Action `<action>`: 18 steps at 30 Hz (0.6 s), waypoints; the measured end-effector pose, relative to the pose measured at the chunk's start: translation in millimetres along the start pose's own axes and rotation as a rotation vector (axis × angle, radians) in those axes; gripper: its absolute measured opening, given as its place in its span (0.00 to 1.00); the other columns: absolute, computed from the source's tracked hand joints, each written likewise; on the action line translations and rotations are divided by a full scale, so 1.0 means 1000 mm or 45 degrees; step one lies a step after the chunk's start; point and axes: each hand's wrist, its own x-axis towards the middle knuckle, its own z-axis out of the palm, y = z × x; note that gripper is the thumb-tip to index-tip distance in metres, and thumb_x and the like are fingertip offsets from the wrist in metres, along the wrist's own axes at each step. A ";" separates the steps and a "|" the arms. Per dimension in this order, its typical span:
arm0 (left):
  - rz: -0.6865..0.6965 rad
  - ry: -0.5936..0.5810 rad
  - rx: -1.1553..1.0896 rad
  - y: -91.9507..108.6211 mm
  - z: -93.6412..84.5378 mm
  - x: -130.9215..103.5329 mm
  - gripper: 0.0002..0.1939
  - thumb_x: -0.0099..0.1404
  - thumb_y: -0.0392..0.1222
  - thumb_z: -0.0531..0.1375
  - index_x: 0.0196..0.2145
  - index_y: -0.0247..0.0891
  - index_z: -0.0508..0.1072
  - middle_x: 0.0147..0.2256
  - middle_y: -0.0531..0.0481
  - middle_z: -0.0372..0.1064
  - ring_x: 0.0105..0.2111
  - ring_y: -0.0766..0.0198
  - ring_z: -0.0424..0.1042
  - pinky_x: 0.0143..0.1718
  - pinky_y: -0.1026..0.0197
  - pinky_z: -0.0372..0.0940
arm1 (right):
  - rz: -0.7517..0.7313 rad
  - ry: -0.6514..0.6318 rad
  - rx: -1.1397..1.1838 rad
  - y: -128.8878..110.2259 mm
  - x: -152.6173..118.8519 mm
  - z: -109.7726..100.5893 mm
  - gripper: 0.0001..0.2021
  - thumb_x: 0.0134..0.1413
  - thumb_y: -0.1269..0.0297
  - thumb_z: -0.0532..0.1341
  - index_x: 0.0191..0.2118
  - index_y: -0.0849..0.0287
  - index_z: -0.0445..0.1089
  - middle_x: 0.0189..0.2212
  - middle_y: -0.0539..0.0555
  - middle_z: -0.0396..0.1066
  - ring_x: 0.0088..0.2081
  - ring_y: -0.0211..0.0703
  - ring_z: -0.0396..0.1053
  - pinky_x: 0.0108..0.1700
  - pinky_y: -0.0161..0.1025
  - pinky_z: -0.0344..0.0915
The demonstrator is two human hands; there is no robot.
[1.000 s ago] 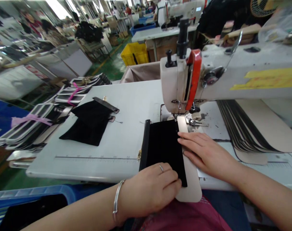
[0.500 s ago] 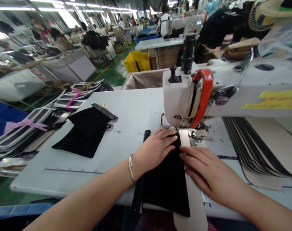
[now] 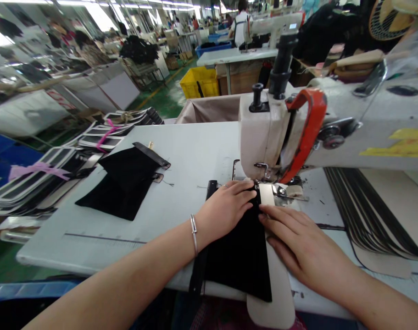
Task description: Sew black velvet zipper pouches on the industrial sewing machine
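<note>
My left hand (image 3: 225, 211) lies flat on a black fabric piece (image 3: 238, 261), its fingertips close to the needle area of the white sewing machine (image 3: 264, 137). My right hand (image 3: 294, 233) rests with spread fingers on a pale strip (image 3: 279, 288) and the fabric's right edge. The strip lies under the black fabric and sticks out to the right and below. A dark band runs along the fabric's left side. Fingers of both hands point toward the presser foot.
Two black fabric pieces (image 3: 126, 183) lie on the left of the white table (image 3: 181, 142). Tied stacks of panels (image 3: 40, 178) stand beyond its left edge. A fanned stack of pale and black panels (image 3: 384, 215) is on the right. Behind are a yellow crate (image 3: 199, 82) and people.
The camera view has shifted slightly, moving the machine to the right in the picture. Both hands keep nearly the same place on the fabric.
</note>
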 end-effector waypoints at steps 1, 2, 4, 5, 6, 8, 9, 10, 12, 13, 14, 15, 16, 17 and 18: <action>0.008 0.004 -0.007 0.001 0.000 -0.001 0.13 0.74 0.36 0.58 0.53 0.32 0.74 0.56 0.43 0.73 0.60 0.57 0.69 0.65 0.51 0.64 | -0.003 0.001 0.001 0.000 0.000 0.000 0.19 0.69 0.65 0.54 0.63 0.55 0.64 0.65 0.57 0.64 0.63 0.51 0.62 0.62 0.55 0.66; 0.014 0.008 -0.013 0.001 0.000 -0.002 0.12 0.74 0.36 0.58 0.52 0.32 0.75 0.56 0.43 0.73 0.59 0.58 0.69 0.64 0.52 0.64 | -0.007 -0.002 0.004 -0.001 -0.001 -0.001 0.19 0.69 0.64 0.55 0.62 0.55 0.65 0.64 0.57 0.64 0.63 0.52 0.63 0.61 0.55 0.67; 0.025 0.019 -0.016 0.001 0.002 -0.003 0.12 0.74 0.37 0.58 0.52 0.33 0.75 0.56 0.43 0.73 0.59 0.58 0.70 0.64 0.52 0.65 | -0.013 0.002 0.004 -0.002 -0.001 -0.001 0.18 0.68 0.63 0.56 0.61 0.54 0.66 0.64 0.56 0.65 0.62 0.52 0.64 0.60 0.55 0.68; 0.028 0.025 -0.014 0.001 0.003 -0.003 0.12 0.74 0.37 0.58 0.51 0.33 0.75 0.56 0.43 0.73 0.59 0.58 0.70 0.64 0.53 0.65 | -0.012 0.007 0.001 -0.002 -0.001 -0.001 0.18 0.68 0.63 0.56 0.61 0.54 0.66 0.64 0.56 0.65 0.62 0.52 0.64 0.60 0.55 0.68; 0.026 0.030 -0.011 -0.001 0.004 -0.002 0.11 0.74 0.37 0.58 0.51 0.33 0.76 0.56 0.43 0.73 0.59 0.58 0.70 0.64 0.53 0.64 | -0.007 0.012 -0.003 -0.002 0.000 0.000 0.18 0.68 0.63 0.56 0.61 0.54 0.66 0.64 0.57 0.65 0.62 0.52 0.64 0.61 0.56 0.68; 0.008 0.032 -0.006 -0.004 0.006 0.002 0.12 0.74 0.37 0.58 0.51 0.33 0.76 0.56 0.43 0.73 0.59 0.57 0.70 0.64 0.52 0.65 | 0.005 0.024 -0.012 0.000 0.002 0.002 0.18 0.68 0.64 0.56 0.61 0.55 0.66 0.64 0.58 0.65 0.63 0.52 0.64 0.61 0.56 0.67; -0.006 0.026 -0.005 -0.005 0.006 0.003 0.12 0.74 0.37 0.58 0.51 0.32 0.76 0.56 0.43 0.73 0.59 0.57 0.70 0.64 0.52 0.65 | 0.010 0.028 -0.018 0.001 0.003 0.003 0.19 0.68 0.64 0.55 0.62 0.55 0.66 0.64 0.58 0.65 0.63 0.52 0.64 0.61 0.56 0.67; -0.019 0.015 -0.001 -0.006 0.005 0.004 0.12 0.75 0.37 0.57 0.52 0.32 0.75 0.57 0.43 0.73 0.59 0.57 0.70 0.64 0.52 0.65 | 0.013 0.032 -0.026 0.001 0.003 0.003 0.19 0.68 0.65 0.55 0.62 0.56 0.66 0.64 0.58 0.65 0.63 0.52 0.64 0.61 0.56 0.67; -0.022 -0.034 0.020 -0.002 -0.001 0.000 0.14 0.75 0.37 0.57 0.54 0.32 0.74 0.59 0.42 0.70 0.62 0.55 0.67 0.66 0.49 0.62 | 0.020 0.051 -0.043 0.000 0.000 0.003 0.20 0.68 0.65 0.56 0.63 0.56 0.65 0.64 0.59 0.64 0.63 0.53 0.64 0.61 0.57 0.68; -0.003 -0.077 0.026 0.003 -0.005 -0.006 0.15 0.75 0.39 0.57 0.55 0.32 0.74 0.60 0.41 0.69 0.63 0.53 0.65 0.67 0.46 0.61 | 0.022 0.065 -0.046 -0.003 -0.003 0.003 0.20 0.68 0.65 0.56 0.63 0.56 0.66 0.64 0.60 0.65 0.63 0.53 0.65 0.60 0.57 0.68; 0.033 -0.126 0.017 0.010 -0.010 -0.014 0.17 0.74 0.43 0.59 0.56 0.33 0.73 0.61 0.41 0.68 0.65 0.51 0.63 0.67 0.44 0.60 | 0.023 0.079 -0.041 -0.006 -0.008 0.002 0.19 0.68 0.65 0.57 0.62 0.56 0.66 0.63 0.60 0.66 0.62 0.54 0.66 0.60 0.58 0.69; 0.082 -0.178 -0.004 0.019 -0.016 -0.024 0.20 0.73 0.49 0.61 0.57 0.35 0.73 0.61 0.41 0.68 0.65 0.49 0.63 0.67 0.42 0.60 | 0.023 0.095 -0.029 -0.011 -0.015 0.002 0.18 0.68 0.64 0.57 0.61 0.57 0.68 0.61 0.60 0.68 0.61 0.53 0.67 0.59 0.57 0.70; 0.140 -0.229 -0.041 0.029 -0.020 -0.035 0.24 0.70 0.54 0.62 0.56 0.36 0.73 0.61 0.42 0.68 0.63 0.49 0.65 0.66 0.41 0.61 | 0.021 0.108 -0.011 -0.015 -0.023 0.001 0.17 0.68 0.65 0.57 0.60 0.57 0.69 0.60 0.60 0.69 0.59 0.53 0.68 0.58 0.56 0.71; 0.202 -0.253 -0.081 0.039 -0.024 -0.047 0.25 0.69 0.57 0.63 0.55 0.37 0.74 0.60 0.43 0.70 0.61 0.50 0.67 0.65 0.43 0.63 | 0.017 0.124 0.010 -0.021 -0.031 0.000 0.17 0.68 0.65 0.57 0.59 0.57 0.70 0.58 0.60 0.71 0.59 0.51 0.69 0.58 0.54 0.72; 0.244 -0.251 -0.094 0.049 -0.026 -0.058 0.21 0.70 0.54 0.63 0.54 0.38 0.75 0.58 0.45 0.72 0.58 0.53 0.70 0.64 0.46 0.65 | 0.014 0.137 0.029 -0.025 -0.038 0.000 0.16 0.68 0.66 0.57 0.58 0.57 0.70 0.58 0.59 0.72 0.58 0.50 0.69 0.58 0.52 0.72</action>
